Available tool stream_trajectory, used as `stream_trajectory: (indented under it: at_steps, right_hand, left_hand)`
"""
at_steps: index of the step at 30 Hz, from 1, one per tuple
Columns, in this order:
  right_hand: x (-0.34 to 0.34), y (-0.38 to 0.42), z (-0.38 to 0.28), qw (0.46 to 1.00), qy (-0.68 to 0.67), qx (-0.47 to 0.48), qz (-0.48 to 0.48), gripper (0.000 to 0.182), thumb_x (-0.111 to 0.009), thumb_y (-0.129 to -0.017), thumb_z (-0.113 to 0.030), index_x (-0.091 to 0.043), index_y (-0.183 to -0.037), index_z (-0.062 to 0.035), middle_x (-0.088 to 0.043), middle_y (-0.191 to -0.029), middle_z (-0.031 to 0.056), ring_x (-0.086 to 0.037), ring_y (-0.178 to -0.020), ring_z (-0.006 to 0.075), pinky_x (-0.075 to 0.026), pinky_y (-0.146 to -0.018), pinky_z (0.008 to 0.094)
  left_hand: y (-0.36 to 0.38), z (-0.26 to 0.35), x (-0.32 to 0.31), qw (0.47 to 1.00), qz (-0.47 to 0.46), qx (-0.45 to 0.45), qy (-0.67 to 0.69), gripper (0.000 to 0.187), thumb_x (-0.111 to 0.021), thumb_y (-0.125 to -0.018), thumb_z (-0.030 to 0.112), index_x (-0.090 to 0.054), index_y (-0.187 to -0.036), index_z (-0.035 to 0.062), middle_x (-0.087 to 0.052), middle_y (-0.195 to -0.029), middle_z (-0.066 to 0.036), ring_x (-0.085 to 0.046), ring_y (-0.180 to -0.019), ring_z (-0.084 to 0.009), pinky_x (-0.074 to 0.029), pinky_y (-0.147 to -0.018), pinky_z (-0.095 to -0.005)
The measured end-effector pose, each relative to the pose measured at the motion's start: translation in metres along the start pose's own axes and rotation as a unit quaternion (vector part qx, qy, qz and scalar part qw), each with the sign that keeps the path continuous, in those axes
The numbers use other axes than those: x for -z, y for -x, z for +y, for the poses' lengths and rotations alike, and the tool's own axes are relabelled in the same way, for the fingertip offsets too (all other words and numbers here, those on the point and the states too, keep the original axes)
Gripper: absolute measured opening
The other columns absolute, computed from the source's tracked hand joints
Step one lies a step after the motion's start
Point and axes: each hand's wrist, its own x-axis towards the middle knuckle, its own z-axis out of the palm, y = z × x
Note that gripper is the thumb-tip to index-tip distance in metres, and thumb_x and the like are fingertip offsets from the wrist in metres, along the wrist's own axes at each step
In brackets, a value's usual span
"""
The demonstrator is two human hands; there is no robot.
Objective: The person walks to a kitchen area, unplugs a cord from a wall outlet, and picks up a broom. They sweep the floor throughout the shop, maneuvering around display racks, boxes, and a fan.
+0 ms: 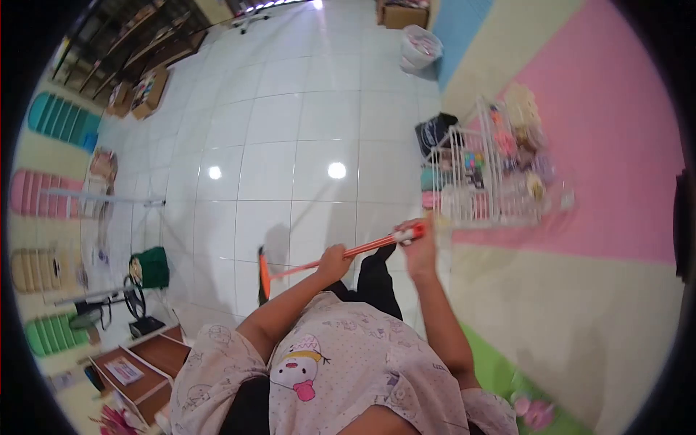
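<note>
A broom point(319, 262) with an orange handle is held in both hands, slanting down over the white tiled floor point(290, 145). The left hand point(334, 262) is closed around the middle of the handle, and the right hand point(419, 246) is wrapped around its upper end, nearest the white wire rack point(484, 174). The orange head is set on the tiles, well away from the rack. The rack, filled with small coloured items, stands on a pink mat point(609, 130). A green bag point(151, 267) lies across the floor from the rack.
</note>
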Motion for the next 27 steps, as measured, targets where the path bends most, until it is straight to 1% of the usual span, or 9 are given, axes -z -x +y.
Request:
stream_trajectory:
  at_steps: [3, 6, 9, 11, 15, 16, 17, 20, 27]
  right_hand:
    - [0.001, -0.051, 0.057, 0.991, 0.051, -0.11, -0.053, 0.041, -0.046, -0.096, -0.036, -0.045, -0.065, -0.0101, -0.048, -0.062, 0.0063, -0.055, -0.072, 0.0236, -0.043, -0.072, 0.0346]
    - [-0.043, -0.067, 0.033, 0.968, 0.215, -0.066, -0.11, 0.043, -0.057, -0.092, -0.036, -0.047, -0.061, -0.0073, -0.05, -0.059, 0.0032, -0.054, -0.061, 0.0134, -0.043, -0.061, 0.0274]
    - [-0.071, -0.095, -0.01, 0.911, 0.383, 0.009, -0.151, 0.046, -0.058, -0.092, -0.034, -0.049, -0.058, -0.0035, -0.051, -0.056, 0.0032, -0.05, -0.054, 0.01, -0.042, -0.055, 0.0259]
    - [-0.095, -0.112, -0.053, 0.927, 0.329, 0.072, -0.167, 0.045, -0.051, -0.095, -0.028, -0.047, -0.057, -0.0034, -0.048, -0.055, 0.0022, -0.045, -0.051, 0.0096, -0.039, -0.052, 0.0245]
    - [-0.109, -0.138, -0.116, 0.899, 0.35, 0.161, -0.209, 0.039, -0.043, -0.093, -0.01, -0.044, -0.055, -0.0016, -0.048, -0.055, 0.0029, -0.042, -0.05, 0.0093, -0.035, -0.049, 0.0253]
    - [-0.118, -0.14, -0.129, 0.878, 0.378, 0.182, -0.23, 0.037, -0.043, -0.091, -0.007, -0.043, -0.055, -0.0013, -0.047, -0.055, 0.0033, -0.043, -0.05, 0.0098, -0.035, -0.049, 0.0258]
    - [-0.11, -0.147, -0.12, 0.858, 0.375, 0.236, -0.261, 0.032, -0.054, -0.09, -0.01, -0.048, -0.06, 0.0015, -0.045, -0.054, 0.0047, -0.043, -0.05, 0.0118, -0.034, -0.048, 0.0303]
    - [-0.107, -0.171, -0.08, 0.809, 0.353, 0.322, -0.341, 0.026, -0.057, -0.081, -0.001, -0.043, -0.058, -0.0003, -0.042, -0.055, 0.0102, -0.043, -0.051, 0.0271, -0.037, -0.054, 0.0356]
    - [-0.131, -0.256, -0.045, 0.758, 0.413, 0.268, -0.429, 0.029, -0.058, -0.081, -0.003, -0.04, -0.059, -0.001, -0.039, -0.058, 0.0123, -0.042, -0.057, 0.0291, -0.038, -0.061, 0.0382]
  left_hand:
    - [-0.002, -0.033, -0.013, 0.982, -0.053, 0.169, -0.072, 0.04, -0.059, -0.083, 0.044, -0.062, -0.086, 0.0038, -0.063, -0.087, -0.019, -0.061, -0.089, -0.0382, -0.046, -0.078, -0.0524]
    - [-0.029, -0.027, -0.024, 0.969, -0.031, 0.245, -0.026, 0.032, -0.058, -0.084, 0.042, -0.064, -0.091, 0.012, -0.063, -0.098, -0.016, -0.059, -0.099, -0.0342, -0.039, -0.086, -0.0603]
    - [-0.102, -0.041, -0.052, 0.989, -0.072, 0.063, 0.111, 0.026, -0.054, -0.087, 0.038, -0.065, -0.1, 0.0181, -0.059, -0.113, -0.012, -0.055, -0.109, -0.0302, -0.03, -0.093, -0.0678]
    - [-0.154, 0.062, 0.021, 0.985, -0.137, 0.076, -0.066, 0.023, -0.054, -0.087, 0.034, -0.066, -0.101, 0.0193, -0.058, -0.116, -0.01, -0.054, -0.109, -0.0285, -0.026, -0.096, -0.0685]
    - [-0.239, 0.102, 0.038, 0.984, 0.079, -0.145, -0.064, 0.022, -0.061, -0.084, 0.036, -0.068, -0.089, 0.0165, -0.059, -0.111, -0.005, -0.052, -0.11, -0.0233, -0.02, -0.1, -0.0674]
    - [-0.256, 0.1, 0.04, 0.983, 0.089, -0.15, -0.061, 0.022, -0.061, -0.083, 0.036, -0.068, -0.086, 0.0156, -0.059, -0.11, -0.005, -0.052, -0.11, -0.0231, -0.019, -0.101, -0.0672]
    - [-0.276, 0.095, 0.039, 0.981, 0.1, -0.156, -0.058, 0.022, -0.061, -0.083, 0.036, -0.068, -0.084, 0.0147, -0.059, -0.11, -0.004, -0.052, -0.11, -0.0228, -0.019, -0.102, -0.0671]
    - [-0.315, 0.076, 0.041, 0.984, 0.119, -0.099, -0.088, 0.03, -0.061, -0.083, 0.042, -0.068, -0.077, 0.013, -0.06, -0.105, -0.005, -0.051, -0.11, -0.0233, -0.02, -0.1, -0.0682]
    - [-0.403, 0.031, 0.08, 0.99, 0.092, 0.009, -0.11, 0.03, -0.057, -0.085, 0.042, -0.067, -0.088, 0.014, -0.059, -0.115, -0.006, -0.055, -0.109, -0.026, -0.028, -0.101, -0.0609]
